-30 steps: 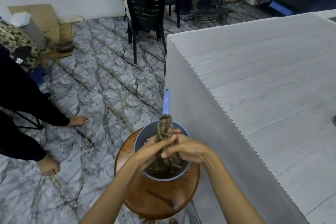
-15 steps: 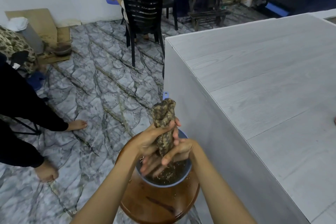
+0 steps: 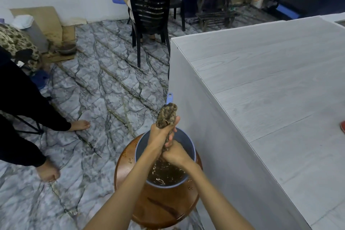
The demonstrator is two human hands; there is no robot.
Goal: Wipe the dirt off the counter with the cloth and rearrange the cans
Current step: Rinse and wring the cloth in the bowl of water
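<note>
Clock positions are read off my view, with my hands at the centre.

- Marble-pattern floor: fills everything from 7 to 12.
- Counter: grey wood-grain top, runs from 1 to 4. Its near side panel drops just beside the stool.
- I can't make out any dirt on the top from here, and no cans are in view. There's a red sliver at the frame edge at 3, on the counter top. Can't tell what it is.
- Second person: legs at 9, bare foot on the floor, well apart from me.
- Black plastic chair: at 12, far side of the floor.
- Round wooden stool: at 6, directly under my hands, wet on top.
- Blue handled basin: sits on the stool, handle pointing to 12. It holds brown dirty water.
- Cloth: twisted into a rope over the basin, long axis 12–6 and roughly upright, top end sticking out above my fists.
- Left hand: fist wrapped round the cloth's upper part.
- Right hand: fist wrapped round the lower part, touching the left, just above the water.

My read: this is the wring-out, and wiping hasn't started. The counter lies at 3 and higher than the basin, so the cloth goes up and right. The right hand is the nearer one, so it should carry the cloth and the left should let go. Risk: drips on the side panel if it isn't wrung enough.
</note>
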